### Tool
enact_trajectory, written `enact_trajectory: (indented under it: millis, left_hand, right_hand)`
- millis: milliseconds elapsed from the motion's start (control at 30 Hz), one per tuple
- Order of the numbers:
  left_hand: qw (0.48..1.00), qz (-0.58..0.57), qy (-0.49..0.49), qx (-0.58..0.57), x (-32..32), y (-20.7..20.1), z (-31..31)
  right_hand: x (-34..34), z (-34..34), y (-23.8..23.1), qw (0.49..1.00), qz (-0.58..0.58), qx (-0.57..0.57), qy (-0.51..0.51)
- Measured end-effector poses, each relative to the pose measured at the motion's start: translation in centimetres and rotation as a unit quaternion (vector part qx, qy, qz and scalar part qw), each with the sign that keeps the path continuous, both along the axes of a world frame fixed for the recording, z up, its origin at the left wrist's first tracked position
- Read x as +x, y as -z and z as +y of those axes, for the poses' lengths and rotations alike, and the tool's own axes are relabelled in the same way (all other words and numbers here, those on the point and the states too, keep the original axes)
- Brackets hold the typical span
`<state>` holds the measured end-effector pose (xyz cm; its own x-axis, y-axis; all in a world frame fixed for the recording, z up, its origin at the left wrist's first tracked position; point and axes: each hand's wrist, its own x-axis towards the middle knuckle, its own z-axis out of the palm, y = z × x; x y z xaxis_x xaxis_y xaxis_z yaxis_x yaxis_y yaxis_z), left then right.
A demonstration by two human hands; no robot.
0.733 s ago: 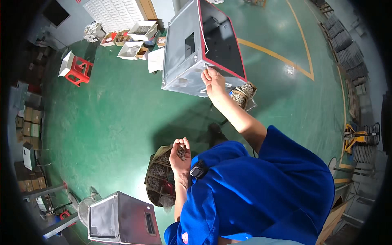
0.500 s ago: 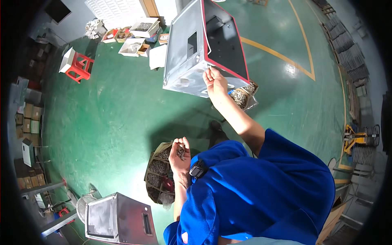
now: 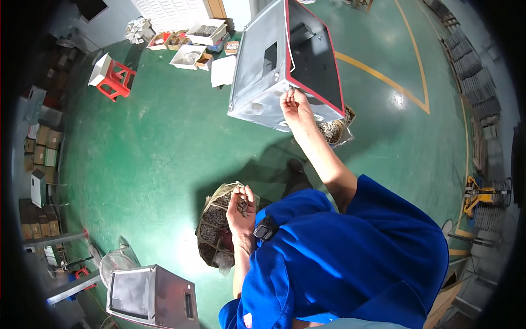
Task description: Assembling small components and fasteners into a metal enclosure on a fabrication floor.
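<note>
A grey sheet-metal cabinet point(image 3: 257, 66) with a red-trimmed opening and a dark interior stands ahead of me. At its near edge, just by the red trim, my right hand point(image 3: 297, 107) is closed with fingertips pinched together against the metal. Whatever lies between those fingertips is too small to make out. My left hand point(image 3: 239, 218) is palm up and cupped, with its fingers curled around a small pile of grey metal fasteners point(image 3: 244, 206). Below that hand, on the floor, sits a divided bag point(image 3: 212, 217) filled with many similar small parts.
A box of small metal parts point(image 3: 330, 131) stands beside the cabinet's near right corner. A second metal cabinet point(image 3: 150, 296) is at the lower left, next to a fan point(image 3: 116, 265). Farther off are a red stool point(image 3: 115, 79) and several parts bins point(image 3: 207, 32).
The whole view has shifted slightly, so the cabinet and bins appear farther right. My right hand stays at the cabinet's edge; my left hand still cups the fasteners.
</note>
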<state>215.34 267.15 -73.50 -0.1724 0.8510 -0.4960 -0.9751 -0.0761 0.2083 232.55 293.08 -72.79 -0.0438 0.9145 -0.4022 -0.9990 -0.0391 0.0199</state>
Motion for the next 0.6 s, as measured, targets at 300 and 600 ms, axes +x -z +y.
enact_trajectory:
  millis: [300, 600]
  left_hand:
    - [0.999, -0.017, -0.002, 0.028, -0.4, 0.7, -2.3]
    - [0.999, 0.000, -0.018, 0.038, -0.1, 1.3, -3.6]
  right_hand:
    - [-0.8, -0.4, 0.1, 0.998, -0.058, -0.021, -0.018]
    - [-2.5, -0.9, 1.5, 0.987, -0.141, 0.032, -0.076]
